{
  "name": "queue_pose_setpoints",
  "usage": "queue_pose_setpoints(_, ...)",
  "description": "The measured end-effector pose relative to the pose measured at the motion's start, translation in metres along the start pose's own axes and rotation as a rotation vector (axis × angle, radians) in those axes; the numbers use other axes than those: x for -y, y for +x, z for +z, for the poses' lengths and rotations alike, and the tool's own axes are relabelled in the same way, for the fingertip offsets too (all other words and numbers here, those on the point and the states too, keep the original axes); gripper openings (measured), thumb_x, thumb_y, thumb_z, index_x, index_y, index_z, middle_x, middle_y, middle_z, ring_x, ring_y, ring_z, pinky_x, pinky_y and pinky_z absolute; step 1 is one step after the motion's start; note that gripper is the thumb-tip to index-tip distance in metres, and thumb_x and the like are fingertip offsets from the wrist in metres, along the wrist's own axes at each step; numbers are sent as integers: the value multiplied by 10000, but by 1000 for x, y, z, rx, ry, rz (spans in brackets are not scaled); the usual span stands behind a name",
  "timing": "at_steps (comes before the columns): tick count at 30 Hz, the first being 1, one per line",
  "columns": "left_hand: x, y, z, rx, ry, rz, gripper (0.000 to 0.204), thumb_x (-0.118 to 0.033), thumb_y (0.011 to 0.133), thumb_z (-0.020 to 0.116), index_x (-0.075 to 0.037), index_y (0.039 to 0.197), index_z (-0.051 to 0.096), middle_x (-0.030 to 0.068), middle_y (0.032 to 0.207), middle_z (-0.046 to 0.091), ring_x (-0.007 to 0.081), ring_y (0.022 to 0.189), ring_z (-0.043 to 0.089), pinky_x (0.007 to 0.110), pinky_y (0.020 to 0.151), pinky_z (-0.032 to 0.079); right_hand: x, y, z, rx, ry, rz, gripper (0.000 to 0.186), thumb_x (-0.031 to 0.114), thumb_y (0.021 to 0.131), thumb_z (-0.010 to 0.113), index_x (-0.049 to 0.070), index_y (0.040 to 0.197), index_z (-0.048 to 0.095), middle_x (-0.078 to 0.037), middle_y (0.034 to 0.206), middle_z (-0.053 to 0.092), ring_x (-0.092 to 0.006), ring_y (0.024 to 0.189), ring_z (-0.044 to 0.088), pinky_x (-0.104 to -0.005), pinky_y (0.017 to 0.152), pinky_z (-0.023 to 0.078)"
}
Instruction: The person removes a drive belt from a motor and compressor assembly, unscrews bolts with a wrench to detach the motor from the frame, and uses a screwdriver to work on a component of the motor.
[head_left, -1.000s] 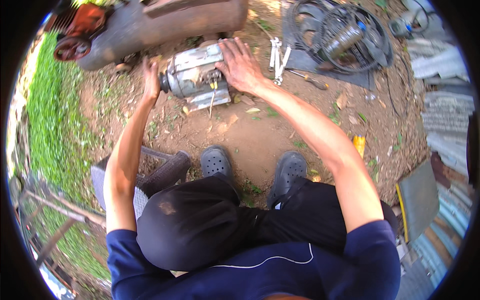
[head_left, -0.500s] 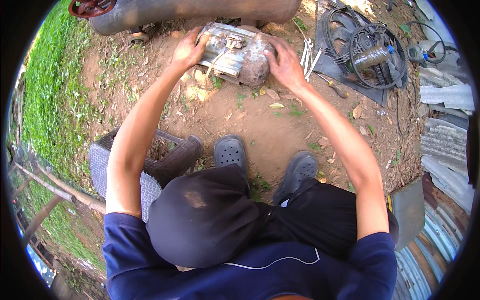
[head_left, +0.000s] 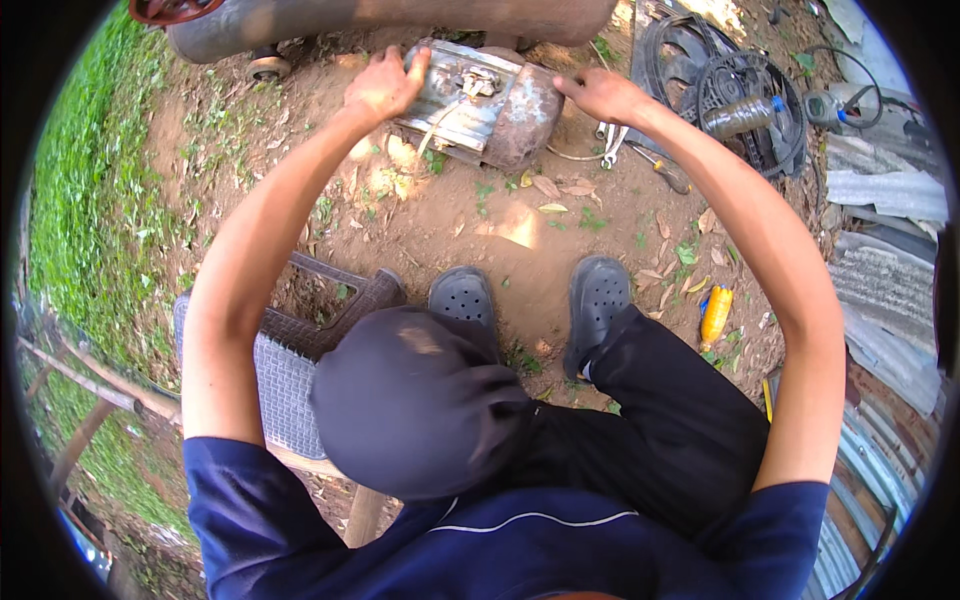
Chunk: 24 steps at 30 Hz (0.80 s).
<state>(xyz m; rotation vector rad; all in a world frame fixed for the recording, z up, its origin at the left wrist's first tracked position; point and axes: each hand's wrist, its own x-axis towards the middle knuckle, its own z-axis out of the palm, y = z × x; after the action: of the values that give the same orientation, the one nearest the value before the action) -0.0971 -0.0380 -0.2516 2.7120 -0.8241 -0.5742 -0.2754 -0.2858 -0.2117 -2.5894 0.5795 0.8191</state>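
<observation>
A worn electric motor [head_left: 465, 95] with a ribbed grey body, loose wires on top and a rusty rounded end cover [head_left: 525, 118] lies on the dirt ahead of me. My left hand [head_left: 388, 85] grips its left end, thumb along the upper side; the other fingers are partly hidden. At the opposite end, my right hand [head_left: 605, 97] has a fingertip at the edge of the rusty cover. Its remaining fingers are partly bent, with nothing visible in them. A pale wire [head_left: 437, 125] hangs over the motor's near side.
Behind the motor lies a large metal cylinder [head_left: 400, 22] with wheels. Wrenches [head_left: 612, 148], a screwdriver [head_left: 670, 178] and black fan parts [head_left: 735, 85] with a plastic bottle [head_left: 738, 118] are to the right. A yellow bottle [head_left: 715, 315] lies near my right knee. Corrugated sheets [head_left: 885, 275] line the right side.
My right hand has slid off the top of the rusty cover to its right edge. My left hand stays on the motor, which is turned slightly. My right leg has shifted, revealing the yellow bottle.
</observation>
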Motion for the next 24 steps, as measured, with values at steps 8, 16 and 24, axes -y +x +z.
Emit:
queue_pose_setpoints(8, -70, 24, -28, 298, 134, 26, 952, -766, 852, 356, -3, 1419, 406, 307, 1450, 367, 420, 1374, 336, 463, 1133, 284, 8, 15, 49, 239, 1254, 89, 914, 788, 881, 249, 106, 1483, 341, -173, 1494, 374, -364, 1343, 405, -513, 1106, 329)
queue_pose_setpoints(16, -50, 26, -27, 565, -144, 253, 594, -576, 858, 463, -263, 1353, 561, 260, 1559, 166, 406, 1442, 191, 510, 1172, 163, 7, 26, 61, 204, 1298, 124, 913, 794, 870, 288, 130, 1496, 328, -134, 1515, 362, -283, 1398, 331, -553, 1116, 264)
queue_pose_setpoints(24, -24, 2, 15, -3, -160, 215, 917, -774, 704, 600, -206, 1414, 477, 265, 1526, 263, 393, 1435, 218, 497, 1156, 236, 3, 32, 69, 105, 1253, -214, 775, 676, 954, 247, 118, 1480, 354, -103, 1496, 403, -235, 1423, 301, -442, 1196, 124)
